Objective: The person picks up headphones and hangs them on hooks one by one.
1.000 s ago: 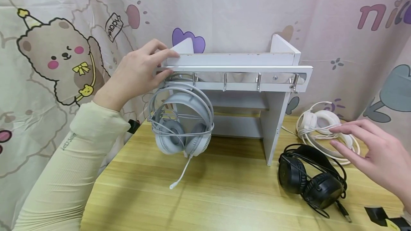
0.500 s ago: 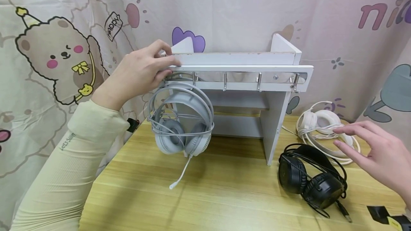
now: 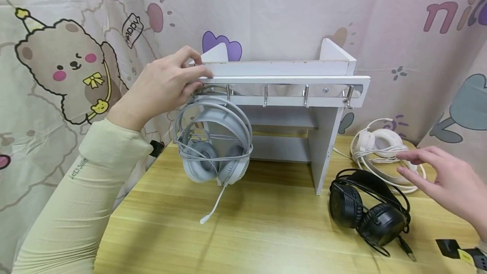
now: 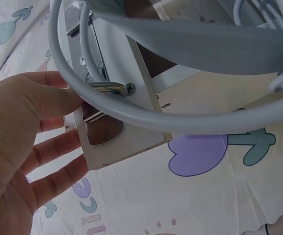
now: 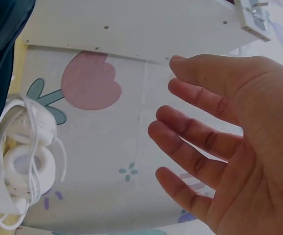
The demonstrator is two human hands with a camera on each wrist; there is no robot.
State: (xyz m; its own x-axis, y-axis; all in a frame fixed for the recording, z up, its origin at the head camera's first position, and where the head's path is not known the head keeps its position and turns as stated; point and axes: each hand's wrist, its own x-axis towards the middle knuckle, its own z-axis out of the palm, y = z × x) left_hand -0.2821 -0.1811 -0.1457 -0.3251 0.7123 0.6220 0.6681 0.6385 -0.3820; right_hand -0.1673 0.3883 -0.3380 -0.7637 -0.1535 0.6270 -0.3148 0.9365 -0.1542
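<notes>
At the left end of the white shelf's hook rail (image 3: pixel 285 80), my left hand (image 3: pixel 161 86) grips the board between thumb and fingers. The left wrist view shows that hand (image 4: pixel 29 132) around the board end (image 4: pixel 117 154), beside a metal hook. A grey-white headset (image 3: pixel 224 117) hangs from the rail's left part, cable wrapped round it and microphone pointing down. My right hand (image 3: pixel 449 181) hovers with fingers spread, holding nothing, near a white headset (image 3: pixel 384 143) and a black headset (image 3: pixel 380 223) on the table. In the right wrist view the hand (image 5: pixel 229 132) is also empty.
Several metal hooks (image 3: pixel 306 96) line the rail. The shelf's right side panel (image 3: pixel 325 147) stands on the wooden table (image 3: pixel 266 231), left of the white and black headsets. A patterned curtain (image 3: pixel 285 20) hangs behind and at the left.
My right hand has shifted slightly to the right. The left hand's fingers have moved a little on the board end, and the hanging headset stays in place.
</notes>
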